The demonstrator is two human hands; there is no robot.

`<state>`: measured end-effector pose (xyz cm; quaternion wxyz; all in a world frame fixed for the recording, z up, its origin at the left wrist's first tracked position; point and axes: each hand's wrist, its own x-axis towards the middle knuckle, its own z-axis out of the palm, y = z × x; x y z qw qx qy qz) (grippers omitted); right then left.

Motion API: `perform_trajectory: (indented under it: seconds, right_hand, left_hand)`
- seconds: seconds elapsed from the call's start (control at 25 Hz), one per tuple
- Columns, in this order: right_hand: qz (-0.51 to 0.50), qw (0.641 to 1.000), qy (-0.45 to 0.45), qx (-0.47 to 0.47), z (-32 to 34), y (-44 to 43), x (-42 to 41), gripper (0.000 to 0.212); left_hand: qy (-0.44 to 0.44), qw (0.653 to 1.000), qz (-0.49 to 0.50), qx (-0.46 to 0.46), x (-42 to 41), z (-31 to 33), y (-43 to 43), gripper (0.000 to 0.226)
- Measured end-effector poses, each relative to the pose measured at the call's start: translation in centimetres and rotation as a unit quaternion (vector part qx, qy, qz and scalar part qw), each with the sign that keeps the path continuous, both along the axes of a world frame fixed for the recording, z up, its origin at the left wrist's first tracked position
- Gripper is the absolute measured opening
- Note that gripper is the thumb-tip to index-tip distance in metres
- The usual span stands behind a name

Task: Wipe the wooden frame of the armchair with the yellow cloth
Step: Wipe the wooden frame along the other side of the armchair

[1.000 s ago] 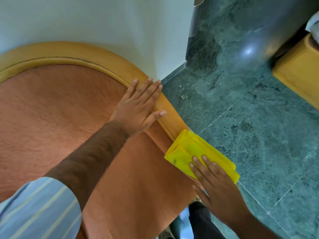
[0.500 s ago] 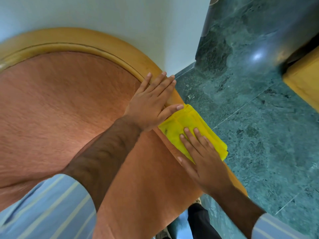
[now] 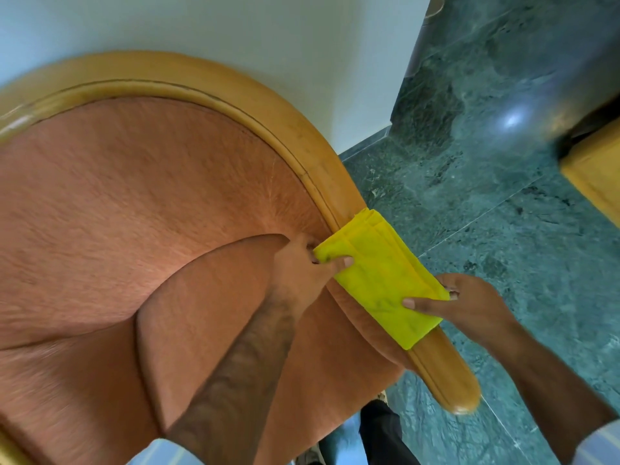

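The armchair's curved wooden frame (image 3: 275,119) arcs from the upper left down to a rounded arm tip at the lower right, around orange upholstery (image 3: 134,203). A folded yellow cloth (image 3: 382,280) is draped across the right arm of the frame. My left hand (image 3: 302,263) pinches the cloth's inner edge beside the upholstery, thumb on top. My right hand (image 3: 469,307) grips the cloth's outer edge from the floor side, thumb pressed on the fabric. The wood beneath the cloth is hidden.
A white wall (image 3: 268,35) stands directly behind the chair back. Green marble floor (image 3: 486,213) spreads to the right. A yellow wooden piece of furniture (image 3: 597,172) sits at the far right edge. A dark trouser leg (image 3: 379,431) shows below the chair arm.
My left hand left the frame top and took the cloth's inner edge. My right hand went from pressing flat on the cloth to gripping its outer edge. The cloth now wraps the arm.
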<state>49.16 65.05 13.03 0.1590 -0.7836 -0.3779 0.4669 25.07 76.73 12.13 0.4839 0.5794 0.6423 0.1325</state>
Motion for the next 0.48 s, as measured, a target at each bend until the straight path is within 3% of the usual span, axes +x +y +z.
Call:
perform_trajectory:
  seconds: [0.12, 0.2, 0.32, 0.48]
  right_hand:
    - [0.029, 0.998, -0.056, 0.024, 1.0, 0.4, -0.3, 0.03]
    - [0.033, 0.998, -0.033, 0.038, 2.2, 0.8, -0.9, 0.025]
    - [0.009, 0.995, 0.083, 0.055, 4.7, 2.7, -3.2, 0.032]
    - [0.055, 0.965, 0.249, 0.058, 5.5, 6.9, -11.3, 0.044]
  left_hand:
    - [-0.065, 0.997, 0.03, -0.028, 0.2, 0.7, -0.3, 0.03]
    - [-0.12, 0.987, 0.088, -0.053, -1.2, 1.7, -0.9, 0.026]
    - [-0.219, 0.957, 0.18, -0.056, -5.5, 2.5, -2.1, 0.027]
    - [-0.243, 0.913, 0.327, -0.024, -14.6, 4.4, -6.4, 0.018]
